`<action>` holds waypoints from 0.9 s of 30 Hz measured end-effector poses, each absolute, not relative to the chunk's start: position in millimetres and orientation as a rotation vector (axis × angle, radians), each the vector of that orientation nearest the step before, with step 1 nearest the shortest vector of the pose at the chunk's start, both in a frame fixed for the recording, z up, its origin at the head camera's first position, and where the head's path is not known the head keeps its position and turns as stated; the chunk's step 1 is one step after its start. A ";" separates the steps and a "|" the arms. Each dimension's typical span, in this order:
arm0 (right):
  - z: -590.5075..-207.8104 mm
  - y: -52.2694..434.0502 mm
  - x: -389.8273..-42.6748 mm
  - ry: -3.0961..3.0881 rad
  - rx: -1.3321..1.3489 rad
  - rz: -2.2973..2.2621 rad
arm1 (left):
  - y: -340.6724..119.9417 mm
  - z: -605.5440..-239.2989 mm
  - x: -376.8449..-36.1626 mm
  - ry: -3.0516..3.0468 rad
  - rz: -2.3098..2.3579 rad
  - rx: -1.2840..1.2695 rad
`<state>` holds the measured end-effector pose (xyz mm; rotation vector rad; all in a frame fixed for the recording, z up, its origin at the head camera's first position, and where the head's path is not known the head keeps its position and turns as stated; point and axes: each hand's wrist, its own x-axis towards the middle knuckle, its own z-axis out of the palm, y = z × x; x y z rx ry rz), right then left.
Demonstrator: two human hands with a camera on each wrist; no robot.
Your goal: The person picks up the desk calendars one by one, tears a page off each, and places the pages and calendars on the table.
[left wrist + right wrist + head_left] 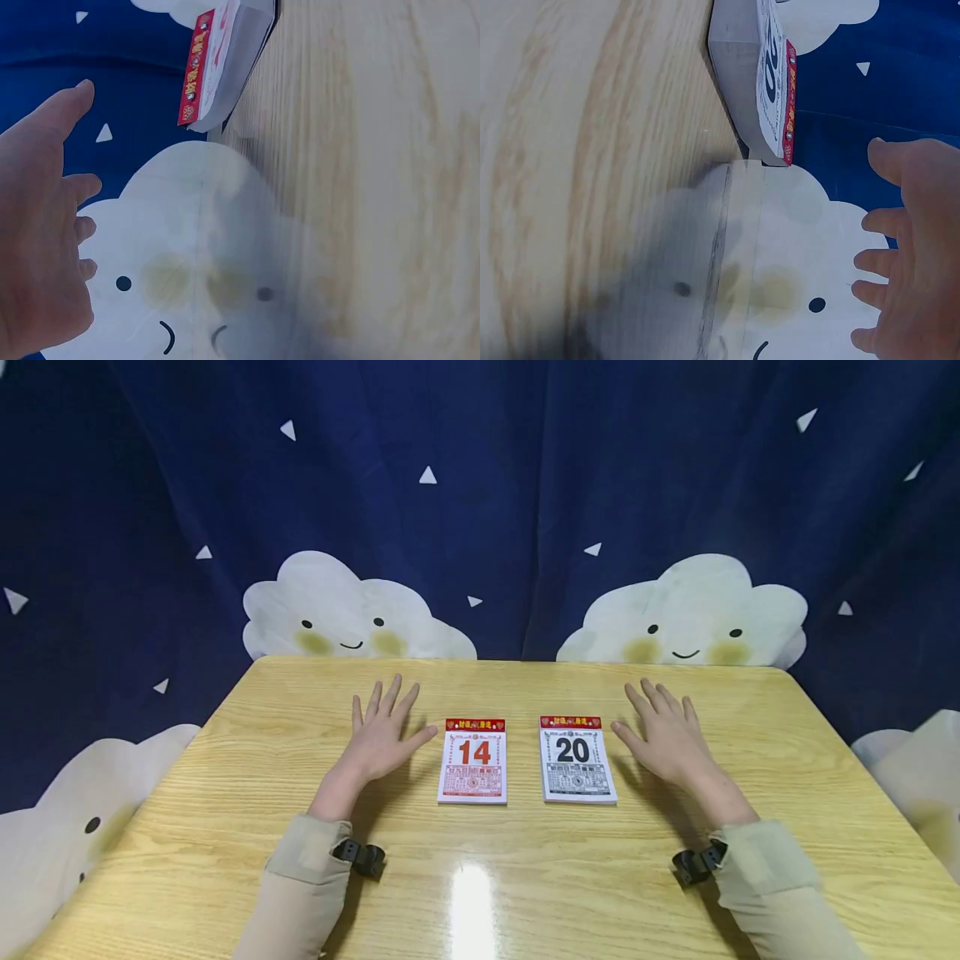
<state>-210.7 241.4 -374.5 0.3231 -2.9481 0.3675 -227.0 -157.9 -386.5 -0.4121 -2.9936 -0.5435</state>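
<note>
Both hands are spread flat over the glossy light-wood table (570,877), and neither one holds anything. The left hand (381,735) sits left of centre in the head view, fingers straight and fanned apart, thumb pointing toward the middle of the frame; it grips nothing. The left wrist view shows the same hand (37,240) at the left edge, fingers straight, palm open.

The right hand (667,735) mirrors it right of centre, fingers stretched and slightly splayed, likewise gripping nothing. In the right wrist view it (915,262) fills the lower right corner, fingers extended.

Between the two hands lie two small tear-off calendar pads, side by side and apart from each other. The white pad with a red "14" and a red top strip (472,762) lies just beside the left thumb, not touching it; its thick paper edge shows at the top of the left wrist view (217,64). The white pad with a black "20" and a red top strip (577,760) lies just beside the right thumb, also untouched, and appears at the top of the right wrist view (754,82).

Behind the table, across the upper frame, hangs a dark blue curtain with smiling white clouds (487,510).
</note>
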 end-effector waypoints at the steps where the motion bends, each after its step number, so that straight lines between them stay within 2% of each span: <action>1: -374.4 240.9 -210.5 -2.944 0.321 0.371 | -157.9 -386.5 -226.9 -2.992 -0.545 -0.413; 18: -373.5 219.7 -213.5 -2.861 0.341 0.691 | -150.8 -384.9 -222.1 -2.925 -0.647 -0.424; 27: -374.6 201.3 -215.3 -2.824 0.345 0.833 | -145.5 -388.9 -222.1 -2.833 -0.840 -0.307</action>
